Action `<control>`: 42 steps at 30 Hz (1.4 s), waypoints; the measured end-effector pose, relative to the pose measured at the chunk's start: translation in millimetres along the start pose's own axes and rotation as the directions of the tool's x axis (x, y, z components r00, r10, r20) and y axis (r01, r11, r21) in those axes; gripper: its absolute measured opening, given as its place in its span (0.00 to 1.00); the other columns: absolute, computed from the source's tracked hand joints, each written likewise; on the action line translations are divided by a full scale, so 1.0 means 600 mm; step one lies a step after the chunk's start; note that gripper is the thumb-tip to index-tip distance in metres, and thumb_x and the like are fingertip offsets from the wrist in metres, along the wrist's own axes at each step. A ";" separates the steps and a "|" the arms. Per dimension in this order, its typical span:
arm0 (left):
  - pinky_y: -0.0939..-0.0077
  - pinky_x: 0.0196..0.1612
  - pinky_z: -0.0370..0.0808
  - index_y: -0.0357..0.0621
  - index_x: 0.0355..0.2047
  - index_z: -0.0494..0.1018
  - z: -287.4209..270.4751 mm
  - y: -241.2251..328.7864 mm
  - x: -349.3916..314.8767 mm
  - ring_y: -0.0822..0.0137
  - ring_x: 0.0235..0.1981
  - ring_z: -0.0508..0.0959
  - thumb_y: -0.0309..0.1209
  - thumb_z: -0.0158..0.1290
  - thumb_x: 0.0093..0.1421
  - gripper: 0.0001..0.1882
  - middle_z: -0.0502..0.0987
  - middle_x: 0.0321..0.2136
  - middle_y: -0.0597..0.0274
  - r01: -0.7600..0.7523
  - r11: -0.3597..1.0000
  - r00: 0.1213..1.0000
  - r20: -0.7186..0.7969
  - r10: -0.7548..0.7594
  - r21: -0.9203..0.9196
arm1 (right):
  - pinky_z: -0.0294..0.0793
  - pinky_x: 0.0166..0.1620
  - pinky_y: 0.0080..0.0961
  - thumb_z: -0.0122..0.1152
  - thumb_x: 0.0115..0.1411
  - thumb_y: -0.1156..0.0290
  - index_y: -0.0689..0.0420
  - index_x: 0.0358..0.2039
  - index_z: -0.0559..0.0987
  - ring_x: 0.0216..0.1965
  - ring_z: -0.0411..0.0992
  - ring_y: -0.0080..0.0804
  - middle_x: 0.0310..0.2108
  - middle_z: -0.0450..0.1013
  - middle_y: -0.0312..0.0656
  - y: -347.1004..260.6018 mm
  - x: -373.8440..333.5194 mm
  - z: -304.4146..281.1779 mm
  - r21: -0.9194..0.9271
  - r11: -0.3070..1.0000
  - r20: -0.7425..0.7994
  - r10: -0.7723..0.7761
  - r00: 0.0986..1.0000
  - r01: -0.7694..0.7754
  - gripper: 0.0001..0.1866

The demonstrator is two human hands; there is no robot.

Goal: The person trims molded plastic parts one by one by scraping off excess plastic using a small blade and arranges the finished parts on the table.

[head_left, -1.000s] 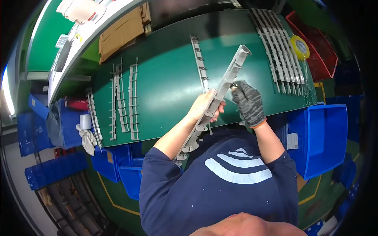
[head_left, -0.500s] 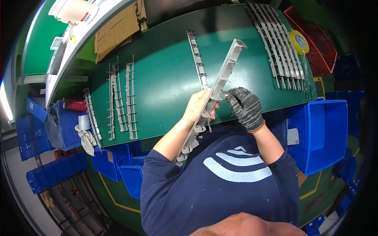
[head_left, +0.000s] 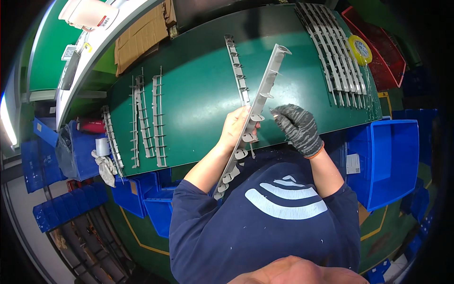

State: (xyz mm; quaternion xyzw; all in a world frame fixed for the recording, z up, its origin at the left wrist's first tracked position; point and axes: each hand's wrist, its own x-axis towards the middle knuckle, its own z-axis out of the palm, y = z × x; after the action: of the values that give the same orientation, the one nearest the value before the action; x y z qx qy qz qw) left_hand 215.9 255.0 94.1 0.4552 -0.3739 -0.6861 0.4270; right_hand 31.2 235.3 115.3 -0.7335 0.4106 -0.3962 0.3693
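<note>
My bare left hand (head_left: 235,127) is closed around a long grey plastic strip (head_left: 267,84) with ring-like tabs along one side. The strip slants from my chest up over the green table (head_left: 198,85). My right hand (head_left: 300,129), in a dark mottled knit glove with an orange cuff, is apart from the strip, to its right. Its fingers are pinched together, and a tiny tip shows at them, too small to name. Just beyond my left hand lies another grey strip (head_left: 236,66), its lower end hidden behind that hand.
Several grey strips (head_left: 157,120) lie at the table's left, and a row of them (head_left: 336,57) at the far right, beside a yellow tape roll (head_left: 360,50). A red bin (head_left: 378,52) stands beyond. Blue bins (head_left: 392,163) flank the table's near edge. Cardboard (head_left: 142,40) leans behind.
My right hand has drawn slightly right and down, away from the strip. The held strip's upper end has shifted a little left; my left hand keeps its hold.
</note>
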 end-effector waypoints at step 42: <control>0.86 0.08 0.60 0.40 0.29 0.64 0.004 0.004 -0.003 0.74 0.11 0.66 0.41 0.36 0.55 0.16 0.66 0.18 0.62 0.101 0.958 0.991 0.115 -0.073 -0.268 | 0.67 0.28 0.27 0.49 0.49 0.70 0.61 0.27 0.73 0.23 0.69 0.37 0.22 0.70 0.45 0.011 -0.025 0.014 -0.194 0.981 -0.159 -0.064 0.985 0.033 0.08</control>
State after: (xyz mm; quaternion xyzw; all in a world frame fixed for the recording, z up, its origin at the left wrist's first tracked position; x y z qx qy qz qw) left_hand 214.6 256.2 97.5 0.3717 -0.2772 -0.7719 0.4350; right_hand 31.3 248.1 102.0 -0.7400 0.4577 -0.4233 0.2525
